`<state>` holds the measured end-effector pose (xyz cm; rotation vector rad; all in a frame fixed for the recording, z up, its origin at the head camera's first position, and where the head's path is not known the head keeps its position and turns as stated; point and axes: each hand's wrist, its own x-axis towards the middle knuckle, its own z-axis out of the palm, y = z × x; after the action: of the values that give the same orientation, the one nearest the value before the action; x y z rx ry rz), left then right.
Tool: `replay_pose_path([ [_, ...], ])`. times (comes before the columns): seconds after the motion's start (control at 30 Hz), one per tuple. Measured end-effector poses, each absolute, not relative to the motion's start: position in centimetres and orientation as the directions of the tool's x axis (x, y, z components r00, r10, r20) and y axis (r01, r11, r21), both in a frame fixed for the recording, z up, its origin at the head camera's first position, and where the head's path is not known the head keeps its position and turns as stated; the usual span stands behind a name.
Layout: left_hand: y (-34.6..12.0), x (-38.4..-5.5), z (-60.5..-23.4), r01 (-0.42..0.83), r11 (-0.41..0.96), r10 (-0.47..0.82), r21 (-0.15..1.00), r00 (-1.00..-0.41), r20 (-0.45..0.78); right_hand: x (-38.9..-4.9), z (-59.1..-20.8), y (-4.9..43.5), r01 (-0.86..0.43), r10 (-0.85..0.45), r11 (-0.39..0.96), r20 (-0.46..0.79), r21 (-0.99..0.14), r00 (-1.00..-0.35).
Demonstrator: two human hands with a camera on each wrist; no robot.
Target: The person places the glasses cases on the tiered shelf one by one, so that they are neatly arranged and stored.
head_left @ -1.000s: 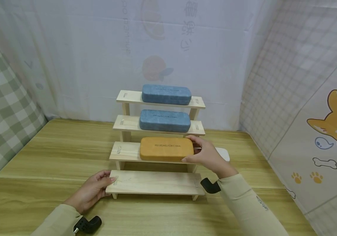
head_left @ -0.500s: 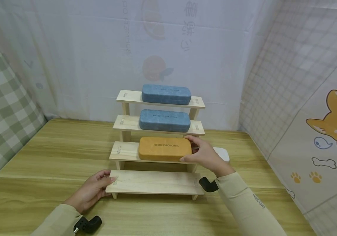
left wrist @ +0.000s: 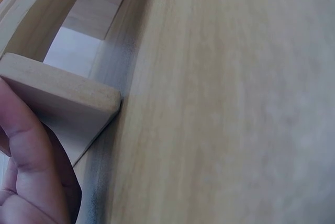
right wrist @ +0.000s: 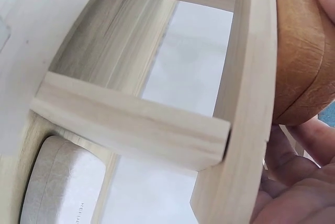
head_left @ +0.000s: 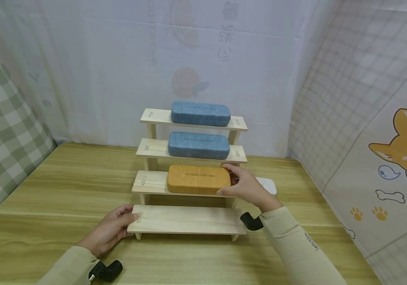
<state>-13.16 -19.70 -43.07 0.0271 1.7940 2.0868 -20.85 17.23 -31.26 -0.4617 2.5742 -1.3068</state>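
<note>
An orange glasses case with dark lettering lies on the third step down of a pale wooden tiered display stand. My right hand holds the case by its right end, thumb at the front and fingers behind. In the right wrist view, the fingers curl under the end of the orange case. At the lower left, my left hand grips the left end of the lowest step, thumb on top. The left wrist view has its fingers against a leg of the stand.
Blue glasses cases rest on the two upper steps. A white glasses case sits on the wooden table to the right of the stand, partly behind my right hand. White cloth hangs behind the table.
My right hand has shifted the orange glasses case slightly left along its step, and the motion has nearly stopped. The left hand keeps its hold on the lowest step.
</note>
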Motion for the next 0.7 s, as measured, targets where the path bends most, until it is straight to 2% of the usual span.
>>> replay_pose_path([
  [0.37, -19.54, -13.09, -43.02, -0.286, -0.116, 0.289, 0.951, -0.926, -0.243, -20.81, -31.09, 17.2, -0.179, -0.38, 0.582, -0.071, -0.793, -0.922],
  [0.7, -19.65, -13.08, -43.17, -0.275, -0.111, 0.297, 0.955, -0.926, -0.232, -20.59, -30.95, 17.38, -0.242, -0.405, 0.611, -0.035, -0.754, -0.914],
])
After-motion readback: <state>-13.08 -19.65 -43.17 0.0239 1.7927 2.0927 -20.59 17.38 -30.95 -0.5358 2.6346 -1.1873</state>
